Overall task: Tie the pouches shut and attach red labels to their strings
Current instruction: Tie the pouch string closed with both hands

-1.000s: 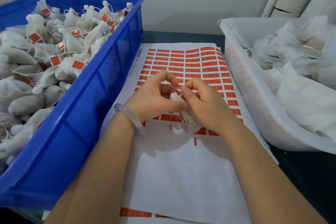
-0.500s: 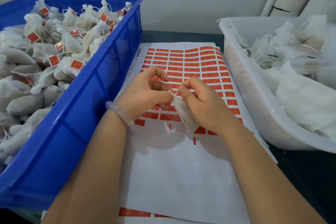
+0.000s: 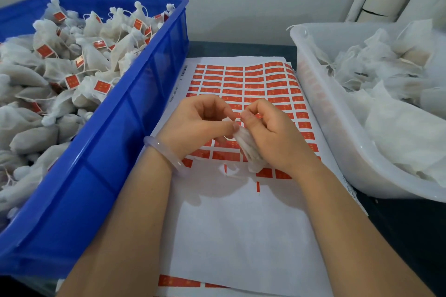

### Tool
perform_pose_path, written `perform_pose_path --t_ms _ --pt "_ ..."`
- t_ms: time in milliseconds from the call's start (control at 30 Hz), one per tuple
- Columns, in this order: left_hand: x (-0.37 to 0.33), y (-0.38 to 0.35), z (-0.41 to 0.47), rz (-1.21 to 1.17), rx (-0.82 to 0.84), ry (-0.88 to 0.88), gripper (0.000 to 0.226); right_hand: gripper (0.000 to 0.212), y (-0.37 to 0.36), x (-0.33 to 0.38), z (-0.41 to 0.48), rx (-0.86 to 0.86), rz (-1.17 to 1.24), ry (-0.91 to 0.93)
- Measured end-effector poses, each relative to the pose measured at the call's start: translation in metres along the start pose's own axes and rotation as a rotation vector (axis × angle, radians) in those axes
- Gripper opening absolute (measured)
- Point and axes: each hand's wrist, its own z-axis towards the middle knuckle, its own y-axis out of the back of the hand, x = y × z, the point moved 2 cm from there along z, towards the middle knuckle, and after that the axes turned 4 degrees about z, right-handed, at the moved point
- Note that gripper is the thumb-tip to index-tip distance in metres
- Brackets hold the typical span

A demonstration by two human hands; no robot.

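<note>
Over the middle of the white label sheet [image 3: 241, 224], the left hand [image 3: 200, 123] pinched the thin white string [image 3: 237, 118] while the right hand [image 3: 272, 132] gripped the small white gauze pouch [image 3: 251, 152]. This looked like mid-tying; next, peel off a red rectangular label [image 3: 275, 83].

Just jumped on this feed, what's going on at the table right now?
A person is working on one white pouch, held over the label sheet: the fingers of the left hand and right hand both pinch its top end. No red label shows on it yet. The blue bin on the left holds tied labelled pouches; the white tub on the right holds loose unlabelled pouches.
</note>
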Motion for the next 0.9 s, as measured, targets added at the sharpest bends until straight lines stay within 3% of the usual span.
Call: perform_pose_path --t_ms 233,467,533,567,667,900 --pt "0.002 0.001 0.001 -0.037 -0.032 0.036 0.014 0.018 -0.001 0.003 0.0 0.009 0.009 0.014" --pt "0.01 -0.006 0.005 -0.154 0.051 0.208 0.005 0.012 -0.002 0.0 -0.001 0.002 -0.031 0.046" --pt "0.011 -0.01 0.004 -0.173 0.061 0.214 0.026 0.014 -0.001 0.001 -0.002 -0.002 -0.018 0.059" --pt "0.01 -0.011 0.005 -0.154 0.059 0.203 0.03 0.015 -0.001 0.001 -0.002 -0.003 -0.018 0.061" --pt "0.008 -0.013 0.005 -0.107 0.025 0.159 0.008 0.011 0.0 0.002 -0.003 -0.03 -0.027 0.065" --pt "0.0 -0.014 0.002 -0.095 -0.022 -0.031 0.019 0.016 -0.007 0.011 -0.006 -0.237 0.037 0.113"
